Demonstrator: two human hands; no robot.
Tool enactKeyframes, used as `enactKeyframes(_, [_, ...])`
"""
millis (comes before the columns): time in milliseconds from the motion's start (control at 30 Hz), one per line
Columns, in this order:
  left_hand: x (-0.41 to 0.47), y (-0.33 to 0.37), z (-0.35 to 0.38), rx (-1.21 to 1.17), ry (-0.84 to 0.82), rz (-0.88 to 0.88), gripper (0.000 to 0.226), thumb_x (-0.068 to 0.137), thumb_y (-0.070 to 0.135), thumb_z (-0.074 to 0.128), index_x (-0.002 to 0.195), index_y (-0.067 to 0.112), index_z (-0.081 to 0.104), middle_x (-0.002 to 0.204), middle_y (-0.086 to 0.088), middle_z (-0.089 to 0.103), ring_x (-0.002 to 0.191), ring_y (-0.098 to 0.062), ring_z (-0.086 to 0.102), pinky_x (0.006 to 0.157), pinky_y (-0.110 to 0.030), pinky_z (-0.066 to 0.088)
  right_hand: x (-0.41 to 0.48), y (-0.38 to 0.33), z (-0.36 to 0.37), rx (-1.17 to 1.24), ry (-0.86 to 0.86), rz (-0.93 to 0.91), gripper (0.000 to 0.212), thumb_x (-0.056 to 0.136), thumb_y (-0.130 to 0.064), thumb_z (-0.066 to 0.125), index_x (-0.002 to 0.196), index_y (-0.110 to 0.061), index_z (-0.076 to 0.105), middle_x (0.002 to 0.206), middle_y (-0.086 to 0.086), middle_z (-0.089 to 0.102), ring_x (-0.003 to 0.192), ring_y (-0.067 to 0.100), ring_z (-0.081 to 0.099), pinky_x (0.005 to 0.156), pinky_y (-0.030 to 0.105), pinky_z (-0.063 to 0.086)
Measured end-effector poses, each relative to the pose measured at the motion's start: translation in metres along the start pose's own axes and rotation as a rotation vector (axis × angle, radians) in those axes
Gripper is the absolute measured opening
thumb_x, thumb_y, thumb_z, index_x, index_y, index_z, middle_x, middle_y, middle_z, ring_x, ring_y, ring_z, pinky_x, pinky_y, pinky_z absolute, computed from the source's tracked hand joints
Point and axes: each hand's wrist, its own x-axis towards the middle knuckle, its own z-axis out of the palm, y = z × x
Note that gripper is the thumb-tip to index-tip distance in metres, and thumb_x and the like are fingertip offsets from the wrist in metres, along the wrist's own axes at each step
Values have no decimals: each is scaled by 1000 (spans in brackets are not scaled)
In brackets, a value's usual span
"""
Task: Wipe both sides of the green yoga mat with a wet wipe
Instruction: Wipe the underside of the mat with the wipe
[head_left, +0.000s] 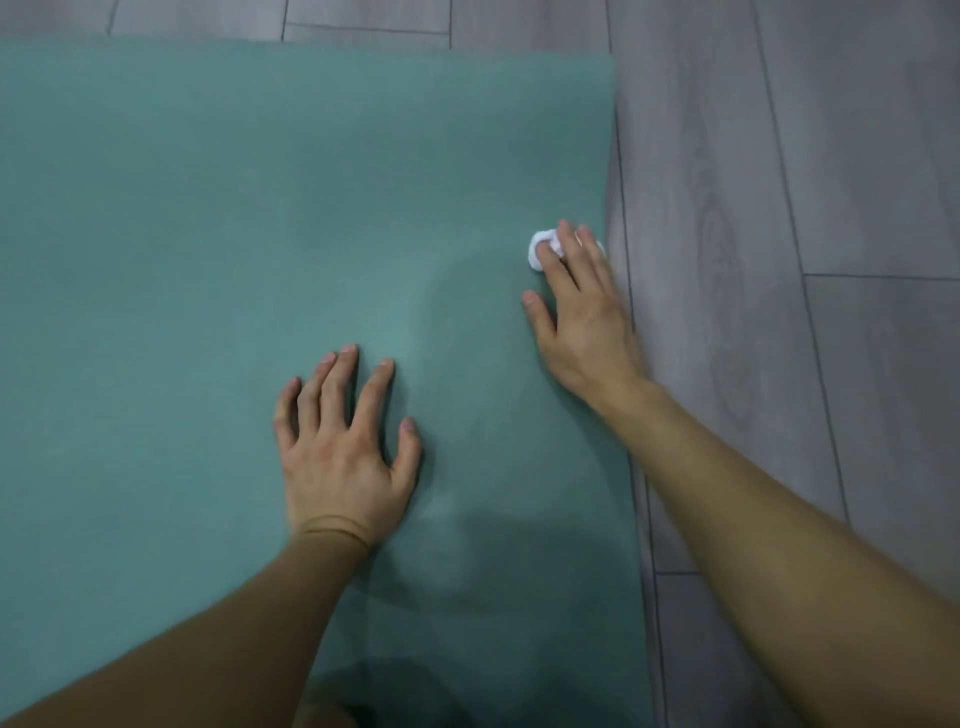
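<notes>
Plainly, the right hand (582, 317) presses the wipe (537, 250) under straight fingers (563, 273) at the edge of the mat (260, 208) — left hand (343, 457) splayed flat beside — so an outward stroke could drag it onto the floor (779, 208).

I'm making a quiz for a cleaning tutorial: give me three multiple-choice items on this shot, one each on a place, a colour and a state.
1. Where is the wet wipe? A) mid-mat B) near the right edge of the green yoga mat C) off the mat
2. Colour of the floor? A) grey B) brown C) white
3. The left hand is? A) fisted B) flat, fingers spread C) lifting a corner
Key: 1B, the right hand presses it there; 2A, grey planks; 3B, palm down on the mat.
</notes>
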Motion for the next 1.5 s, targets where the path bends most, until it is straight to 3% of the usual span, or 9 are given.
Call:
enactKeyframes(100, [-1, 0, 0, -9, 7, 1, 59, 97, 50, 53, 148, 22, 59, 161, -12, 44, 151, -33, 39, 125, -56, 23, 19, 5, -3, 16, -17, -1, 50, 107, -28, 53, 154, -12, 49, 168, 14, 33, 158, 31, 25, 129, 43, 25])
enactKeyframes(233, [-1, -1, 1, -10, 4, 4, 59, 97, 50, 52, 149, 22, 58, 162, -11, 43, 152, -32, 37, 126, -56, 21, 32, -2, -23, 7, 73, -1, 40, 98, -2, 56, 134, -16, 68, 123, 11, 61, 118, 31, 56, 98, 46, 52])
enactKeyframes(433, [0, 0, 0, -9, -6, -8, 58, 97, 50, 54, 149, 25, 57, 162, -9, 43, 152, -30, 37, 127, -54, 20, -10, -29, -88, -56, -398, -124, 27, 101, -32, 65, 125, -21, 60, 114, 2, 65, 99, 29, 62, 82, 39, 49])
enactKeyframes(600, [-1, -1, 0, -25, -23, -11, 57, 98, 50, 54, 150, 27, 55, 162, -7, 43, 152, -29, 36, 128, -52, 19, -45, -38, -147, -49, -593, -188, 18, 98, -32, 71, 112, -21, 68, 109, -5, 63, 99, 16, 58, 81, 28, 39])
enactKeyframes(833, [-7, 8, -2, -162, -43, -55, 47, 99, 39, 59, 143, 24, 61, 155, -5, 53, 148, -29, 43, 125, -53, 27, -87, -46, -121, 412, -262, 252, 37, 86, -9, 77, 120, -23, 70, 105, -9, 72, 89, 6, 67, 86, 26, 56])
enactKeyframes(933, [3, 31, -33, -432, -63, -8, 37, 91, 26, 71, 128, 21, 71, 129, 2, 70, 125, -24, 62, 111, -43, 46, -108, -45, -106, 476, -304, 272, 35, 86, -15, 80, 118, -22, 70, 100, -8, 72, 85, 5, 68, 85, 31, 59])
enactKeyframes(1167, [-20, 90, -69, -673, -350, 199, 48, 85, 27, 79, 132, 23, 67, 127, 11, 69, 120, -10, 62, 108, -25, 45, -116, -42, -120, 549, -197, 328, 26, 88, -11, 78, 104, -29, 67, 96, -9, 73, 89, 10, 71, 85, 32, 61])
enactKeyframes(1367, [-14, 92, -64, -860, -266, -29, 9, 95, 28, 79, 101, 22, 77, 96, 10, 76, 92, -12, 72, 91, -39, 58, -128, -49, -126, 587, -158, 349, 33, 84, -3, 77, 106, -28, 71, 93, -10, 73, 83, 6, 72, 82, 31, 63])
enactKeyframes(1500, [-17, 87, -62, -942, -297, -201, 11, 97, 27, 75, 90, 20, 70, 93, 8, 75, 90, -12, 73, 87, -37, 59, -145, -39, -115, 483, -155, 444, 20, 87, -16, 83, 97, -30, 72, 82, -14, 69, 68, 2, 65, 75, 33, 63])
